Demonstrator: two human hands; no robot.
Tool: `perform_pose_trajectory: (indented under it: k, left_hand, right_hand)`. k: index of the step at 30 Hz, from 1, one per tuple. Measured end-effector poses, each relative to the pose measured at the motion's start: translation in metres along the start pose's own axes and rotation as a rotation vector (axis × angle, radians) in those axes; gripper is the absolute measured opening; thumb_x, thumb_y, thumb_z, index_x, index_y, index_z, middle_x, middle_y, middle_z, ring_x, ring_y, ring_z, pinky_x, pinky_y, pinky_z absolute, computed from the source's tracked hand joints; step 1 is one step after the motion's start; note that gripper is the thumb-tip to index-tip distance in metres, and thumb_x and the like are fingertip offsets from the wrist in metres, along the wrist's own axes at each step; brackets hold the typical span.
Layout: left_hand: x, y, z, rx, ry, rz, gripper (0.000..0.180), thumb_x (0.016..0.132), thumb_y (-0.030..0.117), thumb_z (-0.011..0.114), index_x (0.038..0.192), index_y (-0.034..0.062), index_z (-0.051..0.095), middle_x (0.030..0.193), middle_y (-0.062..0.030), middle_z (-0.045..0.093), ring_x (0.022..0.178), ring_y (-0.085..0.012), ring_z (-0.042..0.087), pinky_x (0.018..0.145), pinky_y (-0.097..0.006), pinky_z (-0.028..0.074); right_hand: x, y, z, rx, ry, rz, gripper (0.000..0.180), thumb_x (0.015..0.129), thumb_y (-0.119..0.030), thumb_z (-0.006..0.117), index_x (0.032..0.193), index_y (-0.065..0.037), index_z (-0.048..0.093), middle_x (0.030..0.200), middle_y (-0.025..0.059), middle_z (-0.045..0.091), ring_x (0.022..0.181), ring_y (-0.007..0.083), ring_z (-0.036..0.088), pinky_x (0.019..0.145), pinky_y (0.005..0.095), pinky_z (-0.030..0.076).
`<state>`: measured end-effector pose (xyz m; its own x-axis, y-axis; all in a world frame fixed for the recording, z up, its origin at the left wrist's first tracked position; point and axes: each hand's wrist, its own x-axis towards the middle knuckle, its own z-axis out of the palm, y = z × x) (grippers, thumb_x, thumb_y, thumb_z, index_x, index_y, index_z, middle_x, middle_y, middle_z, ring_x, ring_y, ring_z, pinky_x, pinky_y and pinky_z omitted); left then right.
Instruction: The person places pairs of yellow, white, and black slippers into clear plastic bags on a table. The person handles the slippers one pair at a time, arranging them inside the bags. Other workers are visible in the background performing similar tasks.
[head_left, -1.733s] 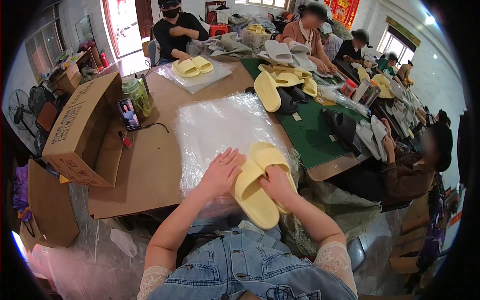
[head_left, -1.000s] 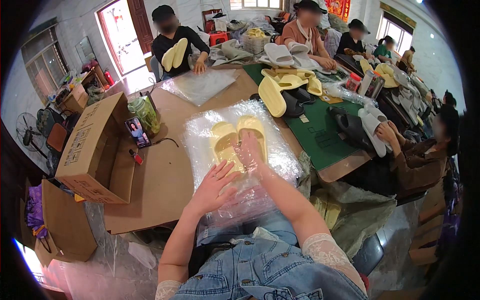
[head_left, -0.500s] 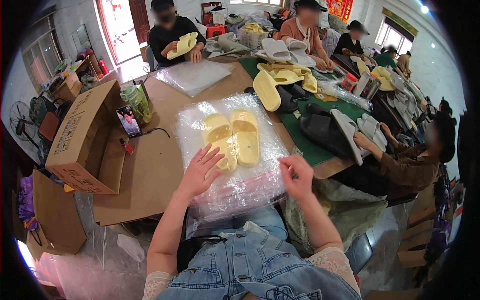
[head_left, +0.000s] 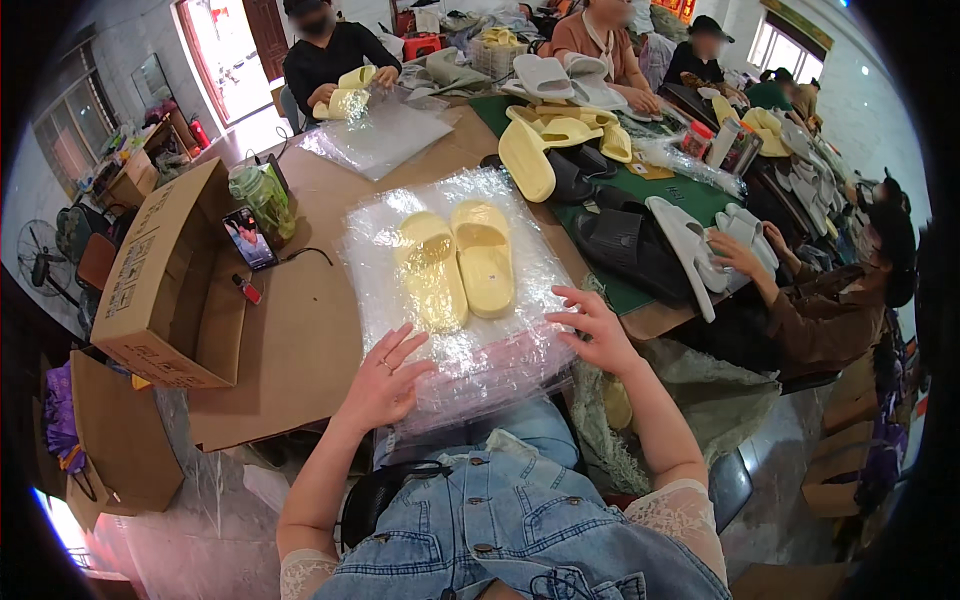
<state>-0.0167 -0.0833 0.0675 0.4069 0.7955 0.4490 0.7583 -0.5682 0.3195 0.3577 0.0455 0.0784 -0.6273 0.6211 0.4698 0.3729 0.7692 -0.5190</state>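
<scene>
A pair of yellow slide slippers (head_left: 484, 265) lies side by side on a stack of clear plastic bags (head_left: 540, 235), toes away from me. Shiny film seems to cover them, as if inside the top bag. At the near left edge of the plastic, my left hand (head_left: 385, 380) is open, fingers spread. My right hand (head_left: 600, 332) is open too, its fingertips at the right edge of the stack. Neither hand holds anything I can see. The pink-tinted near edge of the bags hangs over the table edge by my lap.
An open cardboard box (head_left: 160, 280) stands left, beside a phone (head_left: 249, 238), a green jar (head_left: 264, 198) and a small red item (head_left: 247, 290). Black slippers (head_left: 630, 245) and grey slippers (head_left: 686, 250) lie right on a green mat. Co-workers sit around, some handling slippers.
My left hand has drawn back toward me, off the slippers. My right hand's curled fingers have spread out over the plastic. Across the table, a co-worker brings yellow slippers to a plastic bag.
</scene>
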Motion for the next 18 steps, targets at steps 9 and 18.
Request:
perform_pose_trajectory:
  k: [9,18]
  left_hand:
    - [-0.015,-0.017,0.012,-0.097,0.105,0.009,0.014,0.078,0.002,0.072,0.09,0.0071,0.065,0.119,-0.0057,0.07,0.125,-0.0317,0.06,0.101,-0.044,0.052]
    - [-0.013,-0.042,0.035,-0.41,0.28,-0.492,0.011,0.096,0.013,0.062,0.095,0.0021,0.061,0.079,-0.013,0.072,0.076,-0.028,0.074,0.067,-0.033,0.054]
  right_hand:
    - [-0.011,0.023,0.005,0.176,0.04,0.068,0.016,0.084,-0.004,0.069,0.098,-0.008,0.073,0.117,0.0041,0.073,0.095,0.0204,0.063,0.082,0.0295,0.05]
    - [0.0,0.037,0.036,0.568,0.2,0.392,0.013,0.098,-0.011,0.061,0.1,0.0,0.068,0.085,0.0033,0.07,0.07,0.0079,0.061,0.066,0.023,0.046]
